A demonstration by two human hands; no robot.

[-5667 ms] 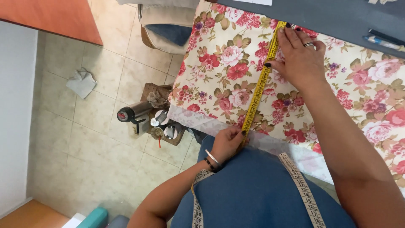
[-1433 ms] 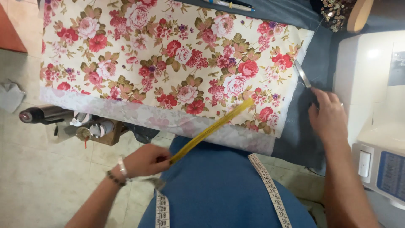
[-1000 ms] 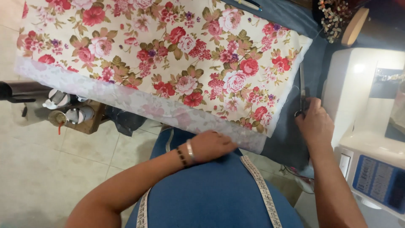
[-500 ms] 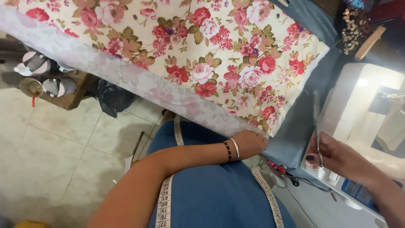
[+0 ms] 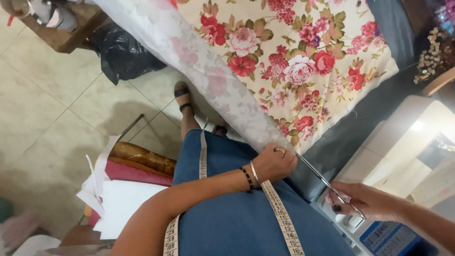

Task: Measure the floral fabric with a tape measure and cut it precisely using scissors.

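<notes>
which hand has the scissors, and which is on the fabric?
The right hand holds the scissors, blades pointing at the corner of the floral fabric. The left hand, with ring and bracelets, pinches the fabric's hanging edge at that corner.

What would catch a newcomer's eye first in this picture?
The flowered cloth spread over the table at the top. At its lower corner the left hand grips the edge while the right hand brings scissors up to it. A tape measure hangs over the blue dress.

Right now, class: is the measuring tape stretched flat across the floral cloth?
No. The tape hangs around the person's neck over the blue garment, while the left hand pinches the cloth edge.
</notes>
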